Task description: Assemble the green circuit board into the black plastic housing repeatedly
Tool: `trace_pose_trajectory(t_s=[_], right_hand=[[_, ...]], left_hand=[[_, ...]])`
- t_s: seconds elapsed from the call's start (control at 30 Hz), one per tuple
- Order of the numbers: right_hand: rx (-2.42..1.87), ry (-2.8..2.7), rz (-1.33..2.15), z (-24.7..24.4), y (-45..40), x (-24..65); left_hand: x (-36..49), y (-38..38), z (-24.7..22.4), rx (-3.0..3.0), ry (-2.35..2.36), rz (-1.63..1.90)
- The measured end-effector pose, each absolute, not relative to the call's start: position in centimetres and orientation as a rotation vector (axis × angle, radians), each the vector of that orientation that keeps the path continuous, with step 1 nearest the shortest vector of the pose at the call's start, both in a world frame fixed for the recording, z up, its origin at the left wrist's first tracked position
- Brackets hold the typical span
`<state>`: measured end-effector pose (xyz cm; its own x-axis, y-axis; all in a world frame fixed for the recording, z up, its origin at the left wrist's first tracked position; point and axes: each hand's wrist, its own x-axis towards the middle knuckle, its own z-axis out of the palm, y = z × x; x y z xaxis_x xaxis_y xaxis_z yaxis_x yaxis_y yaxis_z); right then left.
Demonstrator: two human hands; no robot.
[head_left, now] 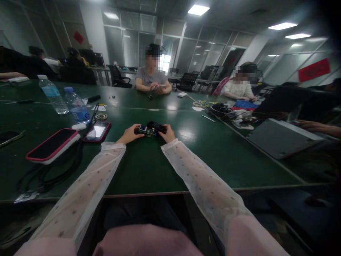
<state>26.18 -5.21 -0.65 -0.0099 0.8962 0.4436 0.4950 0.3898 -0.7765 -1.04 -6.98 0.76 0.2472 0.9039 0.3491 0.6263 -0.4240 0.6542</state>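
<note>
Between my two hands, just above the green table, is a small electronic device [150, 130] with a green circuit board and dark casing parts. My left hand [131, 133] grips its left end, thumb on the near side. On the other end, my right hand [167, 133] is closed around a black part of the same device. A small silvery square sits at the board's left side. My fingertips behind the device are hidden, and whether the black part is attached to the board I cannot tell. Sheer dotted sleeves cover both forearms.
Left of my hands lie a red-edged phone [98, 131], a larger red-rimmed phone [53, 144] on a white block, and black cords. Two water bottles [54, 95] stand behind. At right are tangled cables [222, 108] and a grey box [285, 138]. Two people sit across the green table [213, 153].
</note>
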Motion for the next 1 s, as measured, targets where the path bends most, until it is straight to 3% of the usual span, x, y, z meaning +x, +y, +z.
trace_pose_trajectory(t_s=[0.73,1.0], right_hand=[[-1.221,-1.548,0.457,-1.1,-4.4,26.1],[-1.001,-1.528,0.583,0.1,-5.8,24.4]], left_hand=[[-1.1,-7.4,1.2,2.163,1.366,0.979],[-1.0,-7.5,1.3,2.187,1.389,0.962]])
